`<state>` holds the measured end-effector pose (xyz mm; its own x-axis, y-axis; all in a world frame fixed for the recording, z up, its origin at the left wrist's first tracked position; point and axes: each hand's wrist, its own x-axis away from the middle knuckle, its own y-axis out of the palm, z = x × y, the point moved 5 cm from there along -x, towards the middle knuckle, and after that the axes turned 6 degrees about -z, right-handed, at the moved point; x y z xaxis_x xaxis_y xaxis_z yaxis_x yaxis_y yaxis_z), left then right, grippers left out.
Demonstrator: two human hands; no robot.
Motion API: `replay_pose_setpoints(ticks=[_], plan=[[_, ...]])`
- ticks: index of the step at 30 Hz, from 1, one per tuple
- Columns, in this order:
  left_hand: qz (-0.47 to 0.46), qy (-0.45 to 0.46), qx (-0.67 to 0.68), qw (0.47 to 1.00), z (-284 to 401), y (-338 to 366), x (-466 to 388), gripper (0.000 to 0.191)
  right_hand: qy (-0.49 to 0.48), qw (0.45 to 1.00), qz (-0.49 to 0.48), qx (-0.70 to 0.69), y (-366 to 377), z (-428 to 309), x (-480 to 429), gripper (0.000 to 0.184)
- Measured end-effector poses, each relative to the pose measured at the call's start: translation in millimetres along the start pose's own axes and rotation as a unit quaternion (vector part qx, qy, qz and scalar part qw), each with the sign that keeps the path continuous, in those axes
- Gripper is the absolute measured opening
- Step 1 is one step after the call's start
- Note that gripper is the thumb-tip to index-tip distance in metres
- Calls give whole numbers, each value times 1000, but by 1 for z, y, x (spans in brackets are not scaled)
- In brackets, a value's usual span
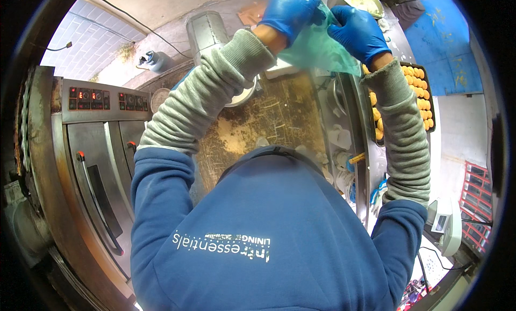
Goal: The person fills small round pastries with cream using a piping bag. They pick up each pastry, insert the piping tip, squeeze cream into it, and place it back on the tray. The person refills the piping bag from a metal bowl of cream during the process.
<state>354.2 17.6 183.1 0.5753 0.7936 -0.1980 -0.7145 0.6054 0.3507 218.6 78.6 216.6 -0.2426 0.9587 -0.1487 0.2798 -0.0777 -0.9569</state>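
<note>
Both my hands wear blue gloves and are raised at the top of the view. A thin, translucent green plastic bag (318,49) hangs between them. My left hand (292,10) grips its upper left part, and my right hand (358,32) pinches its right side. Just behind my right hand is a tub (378,8) holding a pale, creamy mass. A dark baking tray (432,109) with rows of small golden baked pieces lies under my right forearm, on the counter. What the bag holds, if anything, I cannot tell.
A metal oven (92,137) with lit control panels stands at the left. Below me is a worn brown floor (266,117) with pale powder on it. Partly behind my left sleeve sits a round bowl (246,95). A white scale (447,224) stands at the lower right.
</note>
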Motion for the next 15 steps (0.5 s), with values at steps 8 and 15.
replay_pose_setpoints(ticks=[8,15], plan=[[-47,56,-37,997,52,-21,-20,39,-79,992,-65,76,-67,14,-57,22],[-228,98,-108,963,45,21,-93,64,-76,995,-59,-22,-157,23,-83,11]])
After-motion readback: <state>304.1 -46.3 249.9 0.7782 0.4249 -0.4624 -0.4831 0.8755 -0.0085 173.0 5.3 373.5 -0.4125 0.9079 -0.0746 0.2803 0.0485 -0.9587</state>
